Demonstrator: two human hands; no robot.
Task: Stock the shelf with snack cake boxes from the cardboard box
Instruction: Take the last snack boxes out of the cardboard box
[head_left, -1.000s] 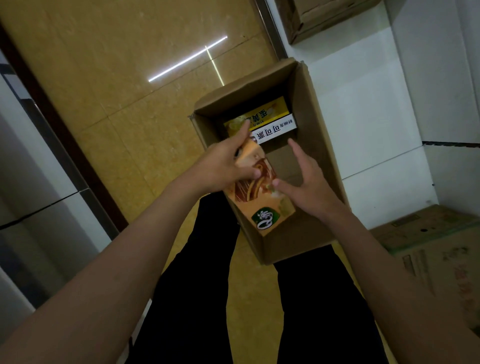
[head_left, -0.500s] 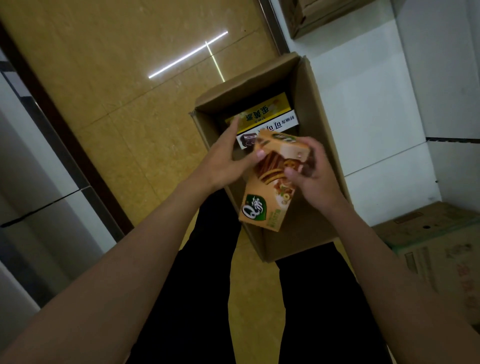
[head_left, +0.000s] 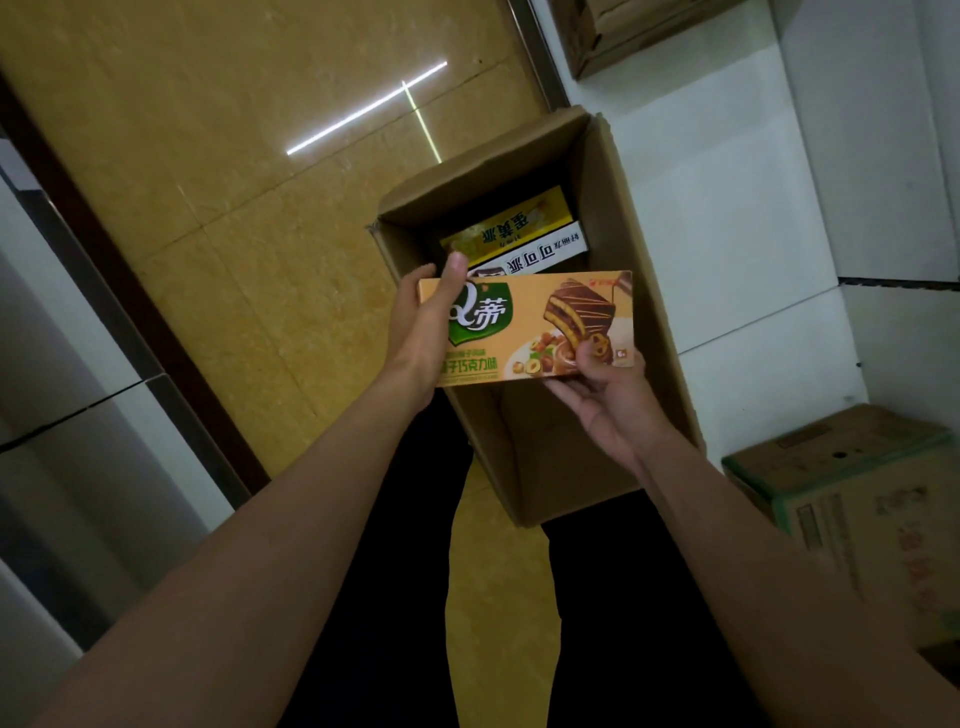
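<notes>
An orange snack cake box with a green logo and a chocolate cake picture is held level above the open cardboard box on the floor. My left hand grips its left end, thumb across the front. My right hand holds its lower right corner, thumb on the front. Inside the cardboard box, at its far end, lie a yellow snack box and a white snack box.
A white shelf unit stands right of the cardboard box. A closed printed carton sits on the floor at lower right, another carton at top. A grey cabinet lines the left. My legs straddle the yellow floor.
The orange box has come up out of the cardboard box and turned from tilted on end to level and face up. Both hands shifted to its two ends.
</notes>
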